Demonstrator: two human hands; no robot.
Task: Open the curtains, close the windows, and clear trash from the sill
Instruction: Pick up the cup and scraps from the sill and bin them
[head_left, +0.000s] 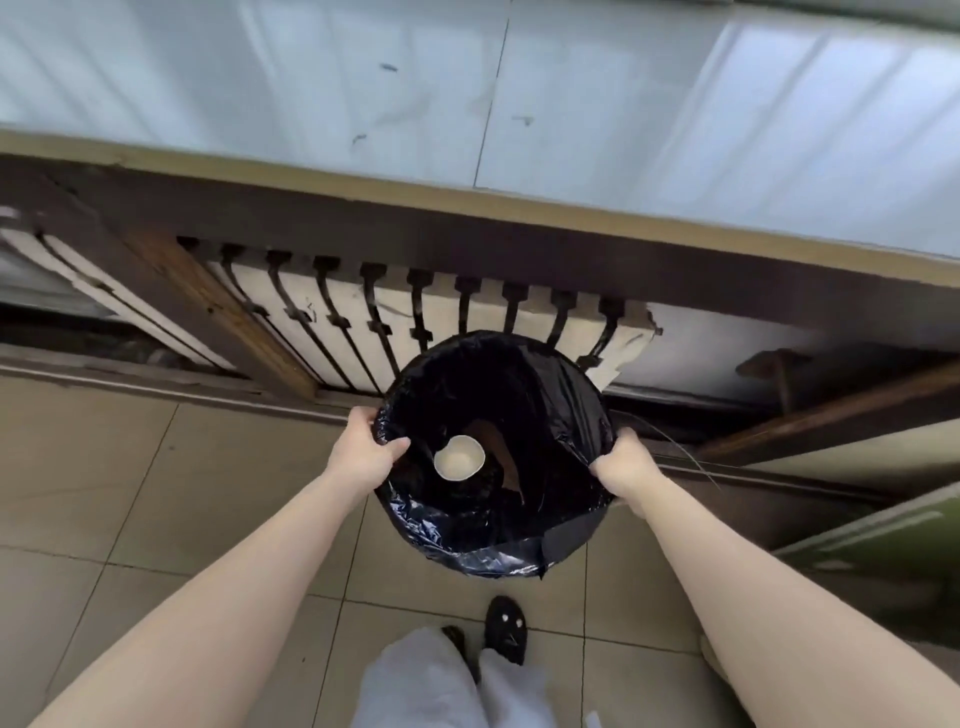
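Appeared to be at the trash-clearing step: held the round black bin lined with a glossy black plastic bag (493, 540) by its rim, with the left hand (370, 448) curled over the left edge, thumb inside the liner, and the right hand (621, 465) clenched round the plastic at the right edge. Had a squashed white paper cup (460, 457) lying at the bottom, touching a torn brown cardboard scrap (501, 452). Could not tell whether resting on the beige tiled floor (156, 467) or lifted just clear of it. Showed no loose litter on the pale stone window sill (363, 93) above, only a few dark smudges, so probably stood near the end of this step. Called next for a level two-handed carry or set-down. Left little room ahead, with the dark wooden slatted radiator cover (415, 312) just behind the far rim and the sill edge overhanging it. Offered open floor to the left; needed care near the black slipper (506, 629) below the near rim and the green board (883, 530) at the right.
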